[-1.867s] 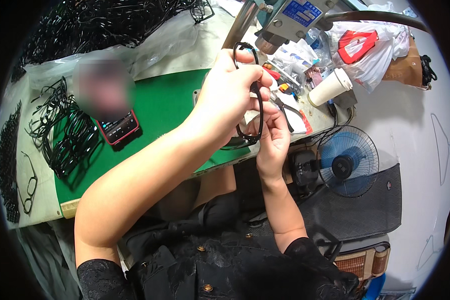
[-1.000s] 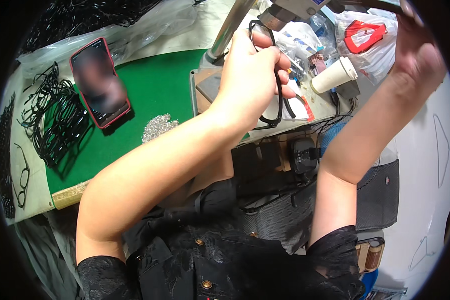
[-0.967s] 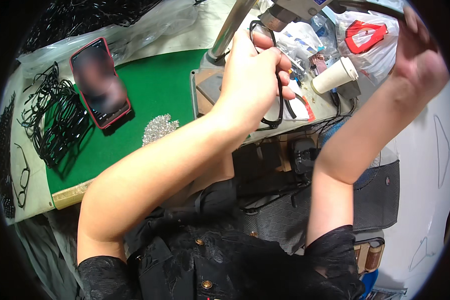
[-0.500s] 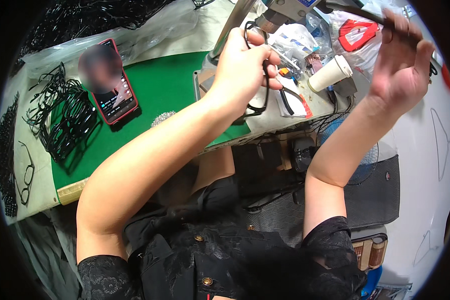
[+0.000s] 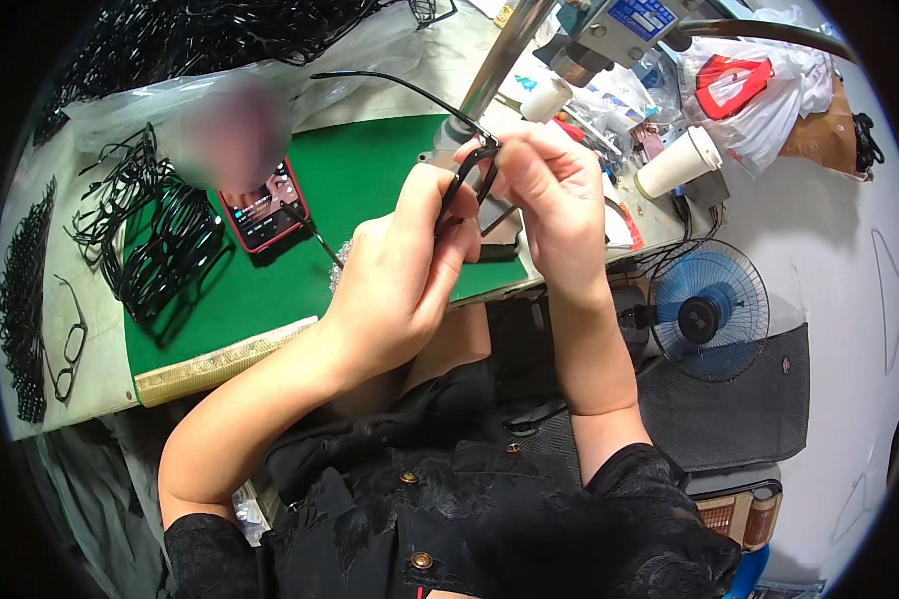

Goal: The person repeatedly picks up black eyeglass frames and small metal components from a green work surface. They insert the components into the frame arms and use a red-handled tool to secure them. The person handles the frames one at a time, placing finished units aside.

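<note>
A black glasses frame [image 5: 458, 186] is up over the near part of the bench, held between both hands. My left hand [image 5: 395, 255] is closed around its front. One temple arm stretches away to the far left, and the other comes out below by my left hand. At the hinge corner my right hand [image 5: 559, 195] pinches the frame between thumb and fingers. Just behind them rises a bench press with a steel post [image 5: 506, 65], a grey head [image 5: 624, 30] and a long dark lever [image 5: 769, 32]. My fingers partly hide the press base.
A green mat [image 5: 355, 165] covers the bench, edged by a yellow ruler [image 5: 225, 361]. Bundled black glasses frames [image 5: 165, 240] and a red-cased phone [image 5: 268, 215] lie left. A white cup [image 5: 679, 162] and plastic bags [image 5: 799, 65] stand right. Below is a blue fan [image 5: 709, 309].
My right hand has left the press lever and come down to the glasses. My left hand has brought them nearer and turned them; both hands now hold the frame.
</note>
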Action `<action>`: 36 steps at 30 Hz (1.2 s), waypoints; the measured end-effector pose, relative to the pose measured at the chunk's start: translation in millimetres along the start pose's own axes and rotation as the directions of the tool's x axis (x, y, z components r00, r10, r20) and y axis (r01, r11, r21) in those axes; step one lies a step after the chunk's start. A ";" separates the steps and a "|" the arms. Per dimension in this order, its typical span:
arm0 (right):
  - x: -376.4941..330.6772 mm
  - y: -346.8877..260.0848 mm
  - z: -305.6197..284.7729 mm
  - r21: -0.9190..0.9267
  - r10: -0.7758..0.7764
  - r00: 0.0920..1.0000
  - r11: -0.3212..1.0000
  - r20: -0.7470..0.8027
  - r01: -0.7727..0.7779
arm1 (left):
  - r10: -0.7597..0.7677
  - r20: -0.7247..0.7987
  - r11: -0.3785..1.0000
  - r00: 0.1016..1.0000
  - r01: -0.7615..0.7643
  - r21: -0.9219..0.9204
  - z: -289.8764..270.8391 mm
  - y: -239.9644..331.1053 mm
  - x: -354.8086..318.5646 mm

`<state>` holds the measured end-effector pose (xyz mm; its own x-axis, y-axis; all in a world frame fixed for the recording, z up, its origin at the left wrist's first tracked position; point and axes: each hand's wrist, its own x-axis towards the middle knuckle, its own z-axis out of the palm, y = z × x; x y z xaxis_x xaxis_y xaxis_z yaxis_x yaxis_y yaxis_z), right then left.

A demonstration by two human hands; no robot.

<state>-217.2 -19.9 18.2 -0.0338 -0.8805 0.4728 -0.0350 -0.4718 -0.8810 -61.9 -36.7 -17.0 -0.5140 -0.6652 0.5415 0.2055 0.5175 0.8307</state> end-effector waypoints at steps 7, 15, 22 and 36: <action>-10.7 21.6 -2.4 0.150 0.207 0.974 0.964 0.093 -0.219 | 0.071 0.108 0.974 0.992 -0.092 0.207 -21.3 -8.2 -11.3; -42.7 56.3 7.6 0.160 0.259 0.945 0.943 0.200 -0.292 | -0.179 0.173 0.970 0.968 0.145 0.194 -54.8 15.6 -45.4; -76.9 82.1 5.1 -0.678 0.062 0.988 0.733 0.142 0.051 | -0.317 -0.049 0.924 0.947 0.320 0.209 -112.4 57.5 -78.1; -79.0 85.8 17.1 -0.750 0.076 0.981 0.655 0.179 0.086 | -0.184 -0.732 0.983 0.656 0.127 -0.134 -157.7 13.0 -111.1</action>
<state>-200.4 8.4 -95.0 0.1427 -0.9079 0.3942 -0.7753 -0.3501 -0.5256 129.3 -40.9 -46.0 0.2348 -0.9257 0.2967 0.2478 0.3521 0.9025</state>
